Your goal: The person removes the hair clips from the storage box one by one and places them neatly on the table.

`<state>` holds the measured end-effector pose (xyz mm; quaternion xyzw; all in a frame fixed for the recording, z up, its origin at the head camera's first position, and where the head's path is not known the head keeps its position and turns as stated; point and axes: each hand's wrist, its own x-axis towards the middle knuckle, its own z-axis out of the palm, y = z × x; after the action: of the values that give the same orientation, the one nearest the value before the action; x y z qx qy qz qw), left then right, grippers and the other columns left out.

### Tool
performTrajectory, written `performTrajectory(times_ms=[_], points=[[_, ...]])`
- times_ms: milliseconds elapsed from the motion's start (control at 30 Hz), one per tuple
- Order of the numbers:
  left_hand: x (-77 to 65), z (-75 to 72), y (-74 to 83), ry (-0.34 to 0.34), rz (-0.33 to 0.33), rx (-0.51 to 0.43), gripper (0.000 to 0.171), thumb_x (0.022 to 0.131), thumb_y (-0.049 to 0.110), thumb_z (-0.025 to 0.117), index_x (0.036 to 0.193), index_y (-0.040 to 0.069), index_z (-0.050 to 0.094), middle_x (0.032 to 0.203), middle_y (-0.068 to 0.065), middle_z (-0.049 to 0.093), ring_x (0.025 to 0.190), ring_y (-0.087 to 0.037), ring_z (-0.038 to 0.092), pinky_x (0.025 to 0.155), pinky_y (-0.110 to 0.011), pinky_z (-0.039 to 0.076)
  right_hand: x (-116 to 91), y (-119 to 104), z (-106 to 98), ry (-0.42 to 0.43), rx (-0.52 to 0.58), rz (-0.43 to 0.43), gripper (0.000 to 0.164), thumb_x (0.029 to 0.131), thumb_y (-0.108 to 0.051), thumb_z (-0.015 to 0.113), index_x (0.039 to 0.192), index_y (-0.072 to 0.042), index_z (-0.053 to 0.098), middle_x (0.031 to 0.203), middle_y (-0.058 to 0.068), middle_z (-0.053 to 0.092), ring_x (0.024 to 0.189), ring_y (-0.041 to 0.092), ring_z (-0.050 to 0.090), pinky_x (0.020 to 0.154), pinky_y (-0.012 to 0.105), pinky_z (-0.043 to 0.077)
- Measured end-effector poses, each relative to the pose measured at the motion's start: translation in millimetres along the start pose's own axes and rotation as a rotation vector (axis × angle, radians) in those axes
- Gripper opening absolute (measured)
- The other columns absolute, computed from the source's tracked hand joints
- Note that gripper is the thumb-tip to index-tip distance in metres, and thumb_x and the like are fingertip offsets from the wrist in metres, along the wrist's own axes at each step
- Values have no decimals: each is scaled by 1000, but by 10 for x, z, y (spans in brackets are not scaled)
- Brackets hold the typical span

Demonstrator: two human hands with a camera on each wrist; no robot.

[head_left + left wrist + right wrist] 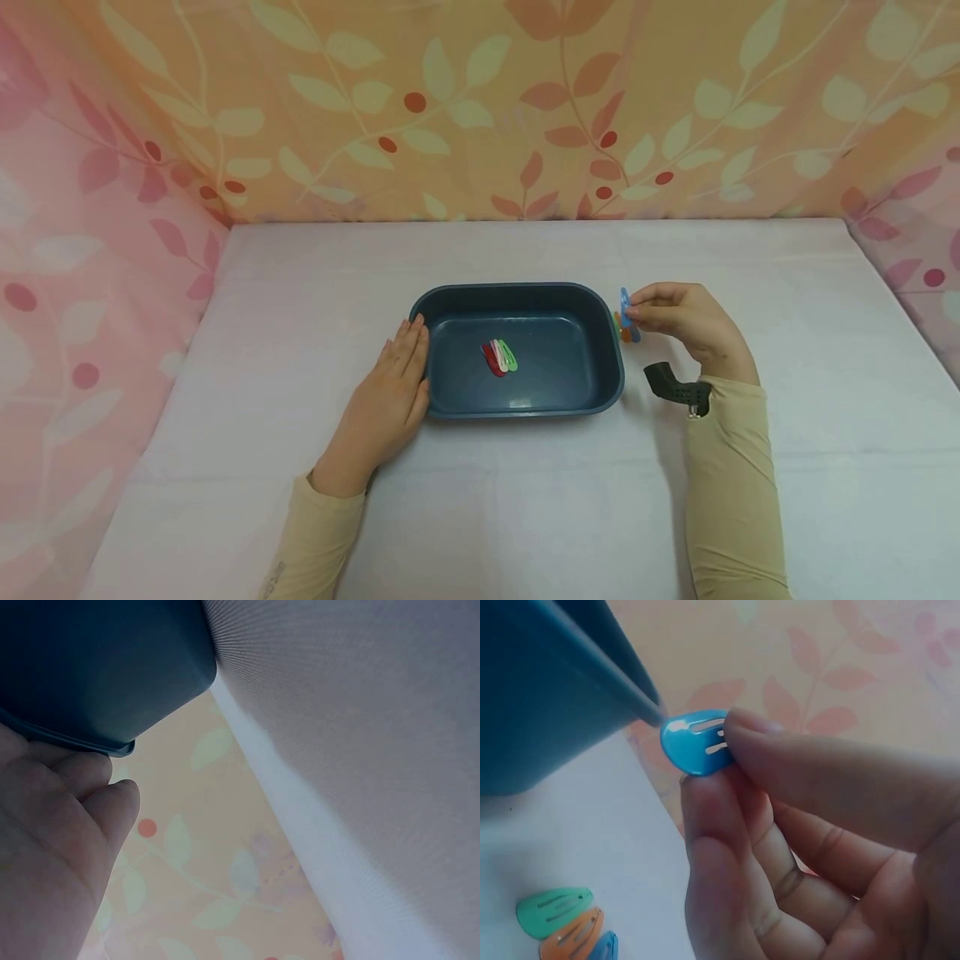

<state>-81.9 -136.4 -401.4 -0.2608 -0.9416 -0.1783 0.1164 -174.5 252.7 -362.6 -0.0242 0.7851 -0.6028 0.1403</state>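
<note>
Between thumb and fingers, my right hand (pixel 693 325) pinches a light blue snap hair clip (pixel 696 742), held just outside the right end of a dark blue plastic basin (pixel 555 367). Below it on the table lie a green hair clip (pixel 553 911), an orange hair clip (pixel 573 935) and a darker blue hair clip (pixel 606 948), side by side. Inside the basin, a red clip (pixel 492 360), a pale pink clip (pixel 499 356) and a green clip (pixel 509 357) lie together. With straight fingers, my left hand (pixel 386 400) rests against the basin's left rim.
A white cloth covers the table (pixel 525 508). Floral curtains (pixel 465 108) hang along the back and both sides. A black camera mount (pixel 675 389) sticks out from the right wrist, close to the basin's right side.
</note>
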Motion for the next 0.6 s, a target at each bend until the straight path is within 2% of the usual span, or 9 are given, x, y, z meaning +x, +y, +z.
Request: performTrajectory(times_ms=[267, 400, 600], points=[[-2, 7, -7, 17, 13, 0, 57, 93, 14, 41, 141, -14, 29, 152, -23, 20, 140, -32, 19, 109, -49, 26, 11, 54, -51, 28, 3, 10, 6, 85, -6, 68, 87, -10, 73, 80, -6, 69, 76, 9, 64, 71, 20, 53], [-4, 3, -2, 7, 9, -1, 56, 94, 14, 40, 141, -13, 28, 152, -22, 20, 141, -32, 19, 109, -49, 25, 9, 87, -90, 30, -25, 45, 6, 86, -9, 68, 90, -9, 72, 82, -7, 69, 79, 8, 63, 74, 20, 53], [-5, -9, 6, 0, 5, -3, 57, 93, 13, 41, 142, -13, 27, 153, -22, 19, 141, -32, 18, 109, -49, 25, 9, 151, -141, 31, 3, 98, 6, 86, -8, 68, 88, -11, 72, 80, -8, 68, 77, 8, 62, 73, 19, 52]])
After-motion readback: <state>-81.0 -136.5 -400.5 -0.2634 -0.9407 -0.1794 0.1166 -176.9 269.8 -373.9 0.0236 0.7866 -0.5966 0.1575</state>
